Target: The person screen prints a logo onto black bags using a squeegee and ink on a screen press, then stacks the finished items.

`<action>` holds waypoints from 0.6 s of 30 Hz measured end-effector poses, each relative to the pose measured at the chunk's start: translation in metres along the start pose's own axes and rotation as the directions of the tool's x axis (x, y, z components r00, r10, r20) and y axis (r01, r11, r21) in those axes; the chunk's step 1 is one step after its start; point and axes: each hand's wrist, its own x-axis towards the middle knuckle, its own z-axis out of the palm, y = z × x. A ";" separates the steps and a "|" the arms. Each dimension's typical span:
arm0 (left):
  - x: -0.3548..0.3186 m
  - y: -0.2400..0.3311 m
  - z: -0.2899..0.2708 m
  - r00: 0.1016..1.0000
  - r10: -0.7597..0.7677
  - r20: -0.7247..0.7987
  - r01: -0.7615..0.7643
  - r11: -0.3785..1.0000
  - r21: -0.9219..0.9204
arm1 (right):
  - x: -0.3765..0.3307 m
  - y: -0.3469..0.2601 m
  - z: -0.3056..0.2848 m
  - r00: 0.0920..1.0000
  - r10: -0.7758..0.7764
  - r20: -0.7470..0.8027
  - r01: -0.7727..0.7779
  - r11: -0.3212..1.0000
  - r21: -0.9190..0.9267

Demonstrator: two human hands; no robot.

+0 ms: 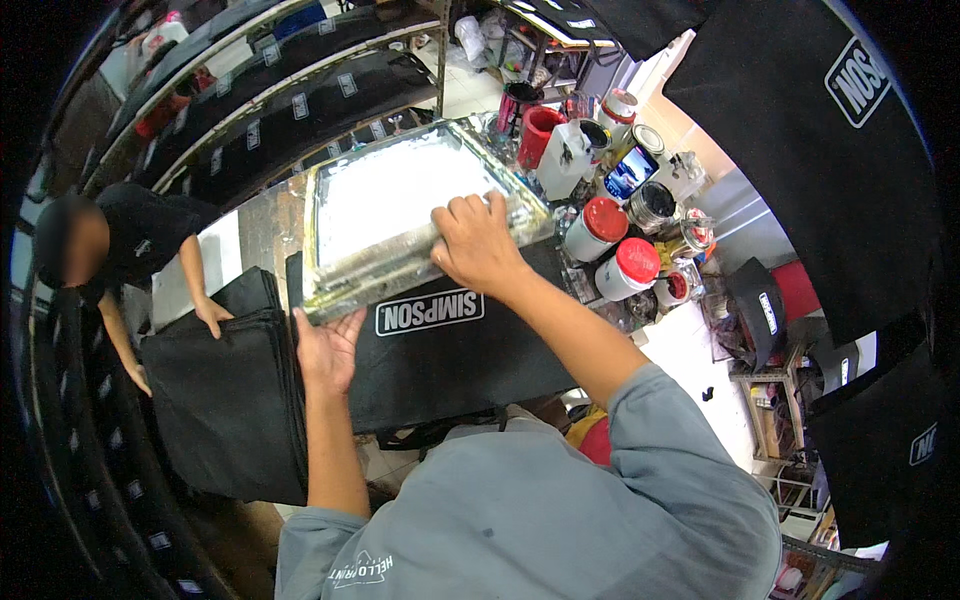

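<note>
A screen printing frame [400, 190] with a bright, glossy mesh and worn, ink-stained edges is in front of me. My right hand [480, 245] grips its near edge on the right, fingers over the top. At the near left corner, my left hand [330, 350] holds the frame from below, palm turned up and fingertips hidden beneath it. Just below the frame lies a black fabric piece [450, 370] with a white printed logo box, partly covered by the frame.
On the left, another person's hands [212, 315] touch a stack of black fabric [225, 400]. Red-lidded jars [597, 230], a white jug [565, 160] and a lit phone [631, 173] crowd the right side. Black printed pieces [300, 110] fill racks behind; more hang [800, 150] at right.
</note>
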 end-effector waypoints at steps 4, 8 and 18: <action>-0.006 0.031 0.039 0.986 0.055 0.161 -0.021 0.979 -0.204 | 0.064 0.021 -0.009 0.985 -0.036 -0.168 0.034 0.999 -0.012; -0.001 0.022 0.002 0.946 0.038 0.321 -0.115 0.968 0.224 | 0.111 0.031 -0.014 0.959 -0.071 -0.275 0.062 0.997 -0.040; -0.105 -0.074 -0.252 0.781 0.329 -0.531 0.236 0.633 0.738 | 0.143 0.038 -0.017 0.949 -0.049 -0.310 0.039 0.999 -0.038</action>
